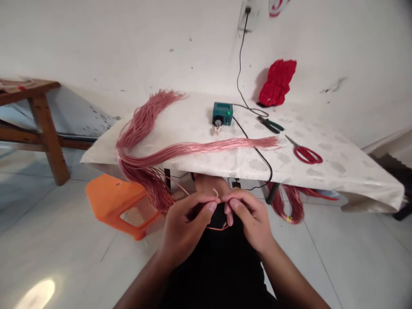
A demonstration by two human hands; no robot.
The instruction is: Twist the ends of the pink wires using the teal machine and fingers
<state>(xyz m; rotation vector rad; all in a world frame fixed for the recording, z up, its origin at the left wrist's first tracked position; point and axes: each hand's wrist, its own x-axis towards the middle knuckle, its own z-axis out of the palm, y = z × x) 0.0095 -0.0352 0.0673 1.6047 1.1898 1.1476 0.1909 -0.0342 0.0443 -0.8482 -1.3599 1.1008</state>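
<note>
A white wall (128, 47) and pale tile floor (337, 257) enclose a table (325, 180) draped in patterned cream cloth at 12 o'clock. A wooden bench (48, 133) stands at 10 o'clock, an orange stool (112, 201) nearer at 10, leaving open floor at 3 and 9. On the cloth, a bundle of pink wires (144, 128) spills over the near edge at 11; a teal box (222, 113) sits at 12, with pliers (269, 124) and red scissors (305, 154) at 1. Below that edge, the left hand (185, 227) and right hand (249, 219), close together, narrowly pinch a thin copper wire (219, 228).
</note>
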